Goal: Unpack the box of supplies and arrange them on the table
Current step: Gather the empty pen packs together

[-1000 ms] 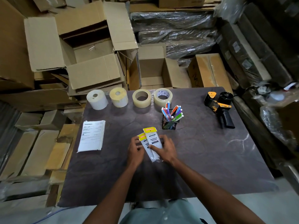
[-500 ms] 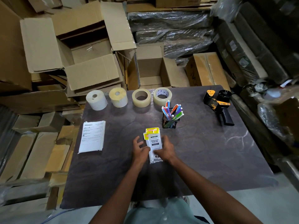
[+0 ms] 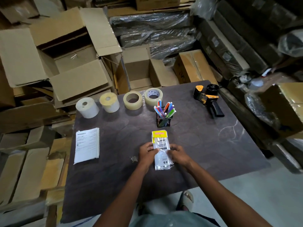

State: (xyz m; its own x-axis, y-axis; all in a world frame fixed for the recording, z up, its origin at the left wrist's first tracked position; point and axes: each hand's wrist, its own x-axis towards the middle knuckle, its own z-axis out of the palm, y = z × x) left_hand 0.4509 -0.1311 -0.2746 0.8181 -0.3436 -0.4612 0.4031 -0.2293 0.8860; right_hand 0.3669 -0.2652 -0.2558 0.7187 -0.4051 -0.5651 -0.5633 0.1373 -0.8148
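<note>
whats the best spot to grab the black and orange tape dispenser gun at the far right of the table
Take the black and orange tape dispenser gun by its black pistol handle, coming from the near right side with the right hand. The handle juts toward the near edge of the dark table, free of other things, while the bulky roll holder end points away.

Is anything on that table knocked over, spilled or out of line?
Nothing stands out. The four rolls sit in a neat row, the pen cup is upright, and both hands, left hand and right hand, hold the packets squared together.
</note>
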